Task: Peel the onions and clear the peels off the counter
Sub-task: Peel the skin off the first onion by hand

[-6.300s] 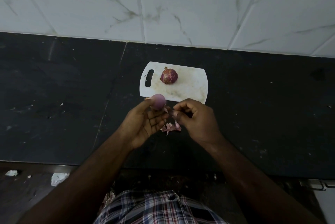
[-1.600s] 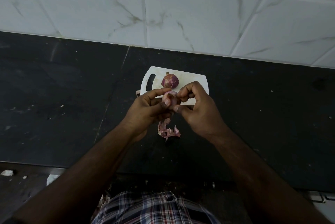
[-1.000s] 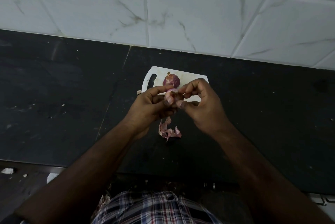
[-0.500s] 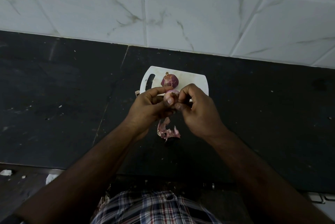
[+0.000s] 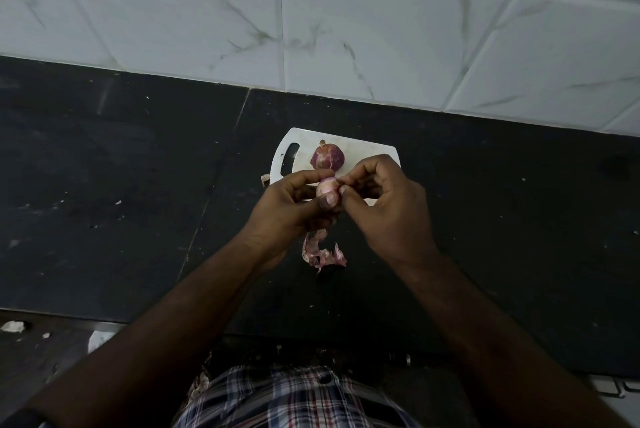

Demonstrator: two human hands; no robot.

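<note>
My left hand (image 5: 289, 206) holds a small pale pink onion (image 5: 326, 187) between thumb and fingers, just above the near edge of the white cutting board (image 5: 367, 154). The fingertips of my right hand (image 5: 384, 206) pinch the skin at the top right of that onion. A second onion (image 5: 327, 157), dark purple with its skin on, lies on the board behind my hands. A pile of pink peels (image 5: 322, 253) lies on the black counter (image 5: 138, 202) below my hands, and one small peel (image 5: 265, 179) lies at the board's left corner.
White marble-look wall tiles (image 5: 346, 29) rise behind the counter. The counter's front edge runs just above my checked shirt (image 5: 294, 396). Bits of white debris (image 5: 14, 326) lie on the floor at the lower left.
The onion has turned in my left hand, showing more pale flesh. My right fingertips have shifted onto its upper right side. The peel pile and the onion on the board have not moved.
</note>
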